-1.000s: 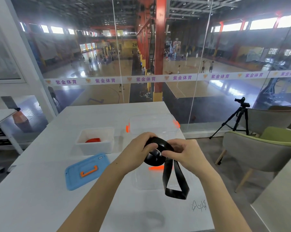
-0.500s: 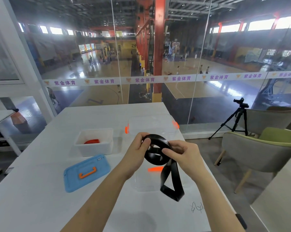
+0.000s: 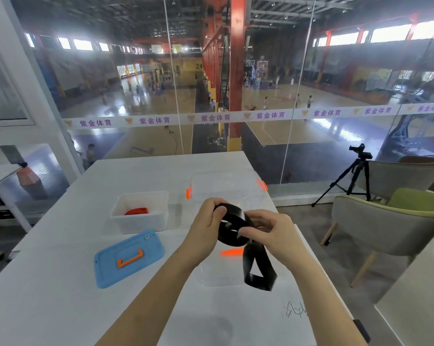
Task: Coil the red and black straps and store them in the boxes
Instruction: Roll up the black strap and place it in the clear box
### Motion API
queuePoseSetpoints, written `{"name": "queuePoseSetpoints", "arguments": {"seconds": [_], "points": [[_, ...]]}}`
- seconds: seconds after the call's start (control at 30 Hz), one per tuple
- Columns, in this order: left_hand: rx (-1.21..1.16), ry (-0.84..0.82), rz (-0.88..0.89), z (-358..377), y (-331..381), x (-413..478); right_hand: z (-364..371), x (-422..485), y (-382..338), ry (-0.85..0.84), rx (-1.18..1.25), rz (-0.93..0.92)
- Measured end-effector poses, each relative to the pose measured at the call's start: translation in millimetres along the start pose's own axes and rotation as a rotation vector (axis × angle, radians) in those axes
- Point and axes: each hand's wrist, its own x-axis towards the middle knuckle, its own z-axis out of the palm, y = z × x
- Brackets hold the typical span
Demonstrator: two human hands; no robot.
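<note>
Head view: left hand and right hand both pinch a partly coiled flat black strap above the white tabletop. A coiled red strap lies inside the white plastic box. A clear orange-latched box stands just behind the hands.

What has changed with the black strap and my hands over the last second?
The left hand slid from over the coiled black flat strap to its left edge, exposing the loops; the hanging tail looks slightly shorter. The right hand kept its pinch. The red strap in the white plastic box and the blue plastic lid stayed put.
</note>
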Motion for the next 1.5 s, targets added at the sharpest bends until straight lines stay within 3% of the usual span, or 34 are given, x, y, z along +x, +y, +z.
{"name": "queuePoseSetpoints", "arguments": {"seconds": [0.23,0.7,0.9,1.13,1.37,1.5], "points": [[-0.178,0.028,-0.047,1,8,0,-3,4,6,0.025,-0.055,-0.024],[0.318,-0.184,0.089,-3,5,15,-9,8,5,0.011,-0.118,-0.046],[0.162,-0.014,0.027,-3,5,15,-13,8,12,-0.065,0.000,-0.008],[-0.121,0.244,-0.042,-27,10,21,-19,3,52,0.017,0.009,0.132],[-0.187,0.294,-0.044,-30,9,27,-7,-1,68,-0.138,-0.108,0.132],[-0.192,0.326,-0.050,-37,5,30,-8,-1,77,-0.098,-0.083,0.150]]}}
